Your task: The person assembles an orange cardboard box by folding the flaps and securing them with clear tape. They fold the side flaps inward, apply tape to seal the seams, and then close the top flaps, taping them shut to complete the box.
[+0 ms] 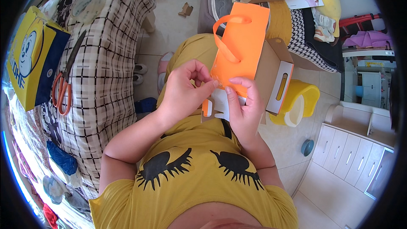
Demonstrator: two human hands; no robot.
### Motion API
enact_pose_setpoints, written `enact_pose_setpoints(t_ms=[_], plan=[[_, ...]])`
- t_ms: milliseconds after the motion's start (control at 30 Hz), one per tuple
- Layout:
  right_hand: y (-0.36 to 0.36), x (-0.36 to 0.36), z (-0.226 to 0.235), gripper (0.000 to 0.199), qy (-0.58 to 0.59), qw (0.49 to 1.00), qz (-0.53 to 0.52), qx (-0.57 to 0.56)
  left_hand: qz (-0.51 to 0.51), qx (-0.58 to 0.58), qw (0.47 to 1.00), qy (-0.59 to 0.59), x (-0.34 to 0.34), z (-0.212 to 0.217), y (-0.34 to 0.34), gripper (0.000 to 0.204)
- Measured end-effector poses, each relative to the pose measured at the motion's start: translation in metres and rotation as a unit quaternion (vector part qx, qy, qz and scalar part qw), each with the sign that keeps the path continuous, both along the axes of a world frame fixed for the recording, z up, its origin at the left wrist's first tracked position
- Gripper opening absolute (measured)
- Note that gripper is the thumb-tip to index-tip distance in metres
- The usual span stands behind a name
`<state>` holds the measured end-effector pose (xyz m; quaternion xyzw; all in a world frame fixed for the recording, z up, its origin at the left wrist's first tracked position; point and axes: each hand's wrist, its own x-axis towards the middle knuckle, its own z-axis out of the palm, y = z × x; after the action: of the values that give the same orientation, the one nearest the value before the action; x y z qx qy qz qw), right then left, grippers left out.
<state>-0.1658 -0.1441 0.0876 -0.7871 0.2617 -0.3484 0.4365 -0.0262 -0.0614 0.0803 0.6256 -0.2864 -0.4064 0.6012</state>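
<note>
Both hands hold a flat orange cardboard box with an orange ribbon handle (241, 46) over the lap: the left hand (186, 89) pinches its lower edge, the right hand (243, 106) grips its white flap. Orange-handled scissors (63, 85) lie on the checked bedding (110, 59) well to the left

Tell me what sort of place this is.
Probably a home bedroom or living room: a checked bedspread with scissors on it, white drawers, and slippers on the tiled floor.
</note>
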Motion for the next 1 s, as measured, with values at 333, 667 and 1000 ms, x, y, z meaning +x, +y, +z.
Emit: enact_pose_setpoints(t_ms=[333, 667, 1000], plan=[[-0.0012, 0.0001, -0.0014, 0.015, -0.004, 1.000, -0.003, -0.011, 0.015, -0.004, 0.999, -0.051, -0.0024, 0.0042, -0.0002, 0.022], [0.0000, 0.0007, -0.0005, 0.016, -0.009, 1.000, -0.003, 0.004, 0.023, -0.008, 0.996, -0.089, -0.0039, 0.0047, -0.0012, 0.023], [-0.0006, 0.0001, -0.0028, 0.014, -0.012, 1.000, -0.008, -0.004, 0.037, 0.010, 0.989, -0.146, -0.0058, 0.0067, -0.0024, 0.024]])
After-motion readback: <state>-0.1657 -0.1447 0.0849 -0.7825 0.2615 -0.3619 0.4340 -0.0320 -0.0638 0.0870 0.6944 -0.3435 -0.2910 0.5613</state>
